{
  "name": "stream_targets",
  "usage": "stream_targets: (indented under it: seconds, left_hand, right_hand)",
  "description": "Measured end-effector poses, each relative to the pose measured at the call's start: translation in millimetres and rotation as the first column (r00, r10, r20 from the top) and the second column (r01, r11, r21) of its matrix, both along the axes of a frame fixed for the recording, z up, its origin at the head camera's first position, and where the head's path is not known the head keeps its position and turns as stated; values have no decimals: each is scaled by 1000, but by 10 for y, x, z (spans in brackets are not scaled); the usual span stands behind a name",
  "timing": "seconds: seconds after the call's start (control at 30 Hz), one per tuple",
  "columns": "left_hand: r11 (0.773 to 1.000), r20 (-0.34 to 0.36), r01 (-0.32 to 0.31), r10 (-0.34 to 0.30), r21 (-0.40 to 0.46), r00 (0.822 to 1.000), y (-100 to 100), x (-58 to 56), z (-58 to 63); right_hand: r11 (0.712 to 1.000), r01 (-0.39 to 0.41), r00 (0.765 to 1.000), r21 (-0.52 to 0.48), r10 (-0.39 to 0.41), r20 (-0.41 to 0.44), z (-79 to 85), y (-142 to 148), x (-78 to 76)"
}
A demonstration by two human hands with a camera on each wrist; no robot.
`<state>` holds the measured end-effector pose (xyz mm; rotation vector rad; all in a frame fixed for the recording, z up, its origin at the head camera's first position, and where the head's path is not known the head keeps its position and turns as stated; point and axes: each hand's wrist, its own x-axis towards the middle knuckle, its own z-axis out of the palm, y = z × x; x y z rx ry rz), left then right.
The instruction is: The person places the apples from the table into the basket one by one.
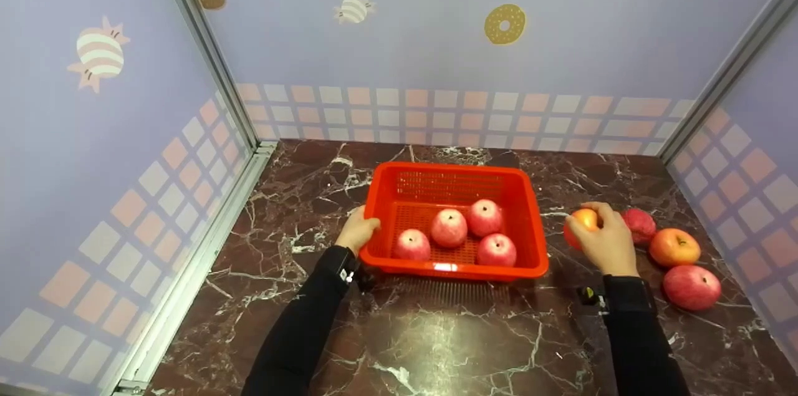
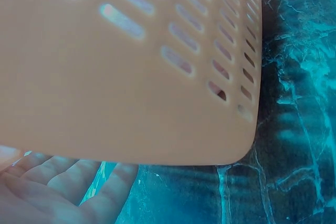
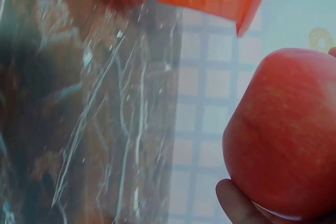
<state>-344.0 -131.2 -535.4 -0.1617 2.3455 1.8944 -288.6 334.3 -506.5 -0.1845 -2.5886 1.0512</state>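
Note:
A red plastic basket [image 1: 452,269] with slotted walls stands on the dark marbled surface. Several pinkish-red apples [image 1: 449,228] lie inside it. At its left side, my left hand [image 1: 358,231] grips the rim, the thumb over the top edge. The left wrist view shows the basket's outer wall [image 2: 105,93] close up, with the fingers [image 2: 113,190] along its edge. To the basket's right, my right hand [image 1: 606,243] holds a red and yellow apple [image 1: 584,227] between thumb and fingers. That apple [image 3: 286,135] fills the right side of the right wrist view.
Right of my right hand lie a dark red fruit [image 1: 639,226], an orange-red apple [image 1: 674,247] and a red apple [image 1: 692,287], close to the right wall [image 1: 760,215]. A patterned back wall [image 1: 430,40] and a left wall [image 1: 93,153] enclose the surface.

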Motion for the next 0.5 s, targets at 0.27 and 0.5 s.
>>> stream_targets:
  seconds: [0.27, 0.5]
  left_hand:
    - [1000, -14, 1, -1, 10, 1000, -3, 6, -4]
    - [1000, -20, 2, -1, 5, 1000, -3, 13, 19]
  right_hand:
    - [998, -57, 997, 12, 58, -52, 55, -243, 4]
    - [994, -103, 987, 33, 106, -117, 96, -438, -7]
